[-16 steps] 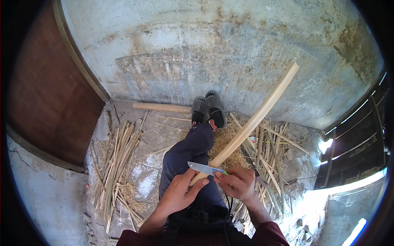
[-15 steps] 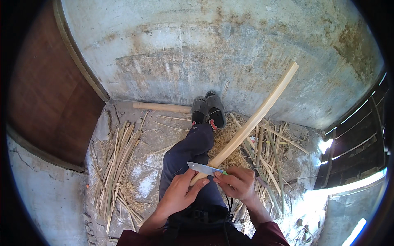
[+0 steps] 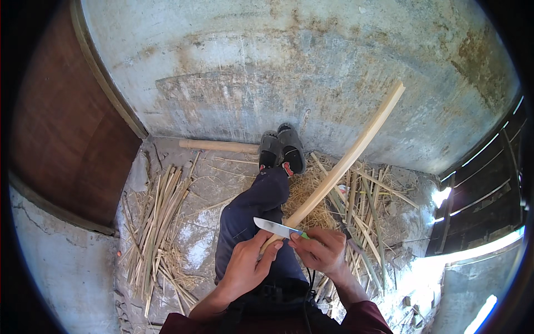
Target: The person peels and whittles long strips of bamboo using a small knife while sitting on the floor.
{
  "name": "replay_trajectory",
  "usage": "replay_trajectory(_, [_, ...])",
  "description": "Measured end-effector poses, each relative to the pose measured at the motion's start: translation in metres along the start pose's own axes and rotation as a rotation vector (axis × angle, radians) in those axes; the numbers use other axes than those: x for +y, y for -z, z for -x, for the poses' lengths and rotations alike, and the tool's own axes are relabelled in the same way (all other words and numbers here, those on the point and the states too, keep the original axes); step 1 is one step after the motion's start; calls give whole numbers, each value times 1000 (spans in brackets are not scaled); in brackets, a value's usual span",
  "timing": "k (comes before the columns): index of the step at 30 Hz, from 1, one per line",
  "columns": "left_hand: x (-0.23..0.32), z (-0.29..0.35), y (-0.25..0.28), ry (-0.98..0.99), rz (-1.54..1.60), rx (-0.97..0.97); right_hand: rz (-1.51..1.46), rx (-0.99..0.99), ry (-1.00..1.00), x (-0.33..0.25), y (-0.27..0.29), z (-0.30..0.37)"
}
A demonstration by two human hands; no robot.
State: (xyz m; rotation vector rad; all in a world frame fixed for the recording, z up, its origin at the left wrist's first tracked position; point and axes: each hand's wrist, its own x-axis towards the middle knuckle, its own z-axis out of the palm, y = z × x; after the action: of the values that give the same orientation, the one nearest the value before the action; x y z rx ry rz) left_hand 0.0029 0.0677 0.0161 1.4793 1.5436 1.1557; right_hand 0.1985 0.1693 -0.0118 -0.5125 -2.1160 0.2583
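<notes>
Over the lap, the left hand (image 3: 245, 267) grips a pale bamboo strip (image 3: 345, 161) while the right hand (image 3: 320, 250) clasps a knife (image 3: 275, 227).

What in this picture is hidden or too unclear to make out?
- Head view: the knife handle, wrapped by the right hand.
- Near end of the bamboo strip, covered by the left hand.
- The legs below the knees lie partly over the shavings.
- Picture corners: black, cut off by the lens rim.

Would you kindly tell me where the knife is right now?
In the head view, the steel-bladed, green-handled knife lies low at centre, held in the right hand, its blade across the long pale wooden strip.
</notes>
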Motion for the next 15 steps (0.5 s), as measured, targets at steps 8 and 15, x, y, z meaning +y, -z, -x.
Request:
replay_trajectory(8, [1, 1, 0, 26, 19, -19, 2, 6, -3, -2, 2, -1])
replay_trajectory(15, [7, 1, -2, -31, -17, 0, 117, 76, 53, 4, 7, -2])
